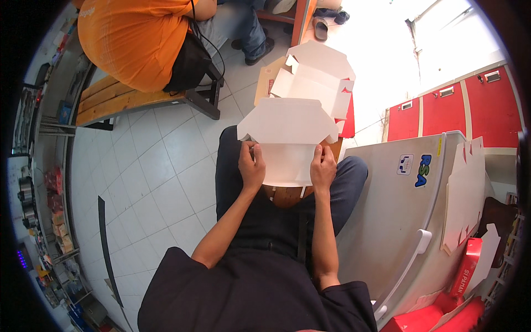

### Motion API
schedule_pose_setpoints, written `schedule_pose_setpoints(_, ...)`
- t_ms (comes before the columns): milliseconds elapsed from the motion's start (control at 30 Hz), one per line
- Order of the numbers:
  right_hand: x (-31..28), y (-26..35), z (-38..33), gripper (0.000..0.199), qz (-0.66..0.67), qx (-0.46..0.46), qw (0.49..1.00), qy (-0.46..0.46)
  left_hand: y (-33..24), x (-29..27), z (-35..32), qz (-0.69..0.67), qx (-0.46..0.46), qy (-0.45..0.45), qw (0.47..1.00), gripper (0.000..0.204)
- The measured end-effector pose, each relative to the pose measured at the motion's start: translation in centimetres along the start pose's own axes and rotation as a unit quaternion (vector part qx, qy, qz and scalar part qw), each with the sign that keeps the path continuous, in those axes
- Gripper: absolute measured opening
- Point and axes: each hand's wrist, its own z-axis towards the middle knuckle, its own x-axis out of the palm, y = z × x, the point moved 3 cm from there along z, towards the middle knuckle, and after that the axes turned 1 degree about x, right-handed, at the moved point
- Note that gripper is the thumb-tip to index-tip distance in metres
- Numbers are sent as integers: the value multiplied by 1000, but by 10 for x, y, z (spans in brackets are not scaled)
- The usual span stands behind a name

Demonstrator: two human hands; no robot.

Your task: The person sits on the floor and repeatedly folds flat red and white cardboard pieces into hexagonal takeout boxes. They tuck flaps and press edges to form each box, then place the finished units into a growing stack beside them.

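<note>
Between my knees is a white cardboard box [289, 160], partly folded, its wide lid flap [285, 122] standing away from me. My left hand [252, 165] grips the box's left side, thumb on the inner face. On the opposite side, my right hand [323, 167] pinches the right edge in the same way. Under the box shows a brown wooden seat or stool top [285, 197]. Just beyond it lies another opened white box [318, 83] with small red marks on its flaps. The fingers on the outer sides of the held box are partly hidden.
At the upper left a person in an orange shirt [133, 41] sits on a wooden bench [105, 102]. A white fridge [392, 205] stands close at my right, with flat cardboard sheets [463, 193] against it. Red boxes [467, 265] lie at lower right; red lockers [442, 110] stand behind.
</note>
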Motion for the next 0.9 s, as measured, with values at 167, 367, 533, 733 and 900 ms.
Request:
schedule_pose_setpoints(167,5,-8,10,39,66,18,998,7,3,0,3,30,-9,9,999,24)
schedule_pose_setpoints(367,-17,-36,48,36,253,133,958,33,3,2,4,36,5,7,999,23)
schedule_pose_setpoints(533,-30,-21,137,36,13,-38,986,-159,4,5,3,24,30,5,999,21)
schedule_pose_setpoints(733,4,-51,202,37,-77,83,991,66,16,2,4,15,55,29,998,19)
schedule_pose_setpoints(900,-12,-7,195,33,-209,96,971,64,7,12,-2,-84,5,144,986,20)
